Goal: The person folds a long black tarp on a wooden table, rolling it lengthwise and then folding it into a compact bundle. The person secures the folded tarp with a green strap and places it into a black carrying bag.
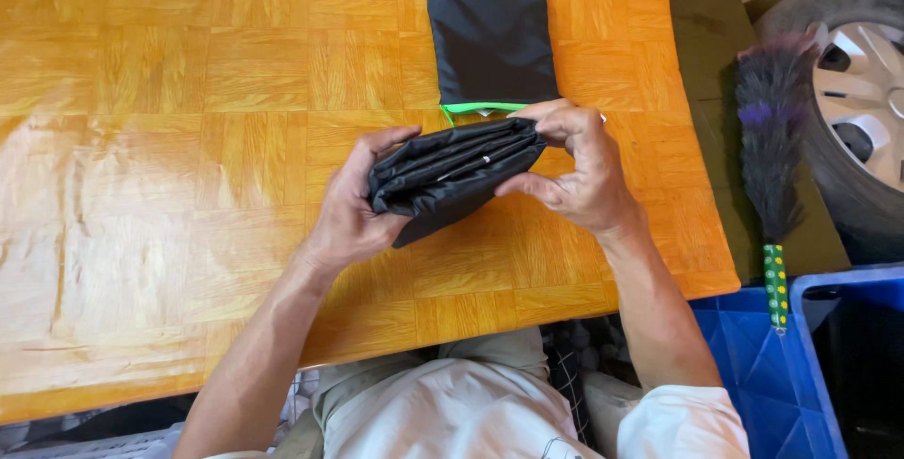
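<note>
Head view, looking down. A folded black cloth (452,172), thin and slightly glossy, is held just above a wooden parquet tabletop (188,139) near the centre of the frame. The cloth is gathered into a thick, flat bundle; several stacked layers show as parallel edges along its upper side, running from lower left to upper right. One corner hangs down towards the lower left of the bundle.

The left hand (353,209) grips the left end of the bundle, thumb on top and fingers curled beneath it. The right hand (579,172) closes on the right end, thumb under the lower edge and fingers bent over the top. Both hands are thus clamped on the cloth, which spans the gap between them.

Just beyond the bundle, towards the upper middle of the frame, a flat black pouch (490,40) with a bright green rim (485,108) lies on the tabletop; its green edge is partly hidden by the bundle and the right hand's fingers.

At the right of the frame, off the tabletop: a feather duster (772,139) with a dotted green handle, a car wheel (847,101), and a blue plastic crate (763,365).
</note>
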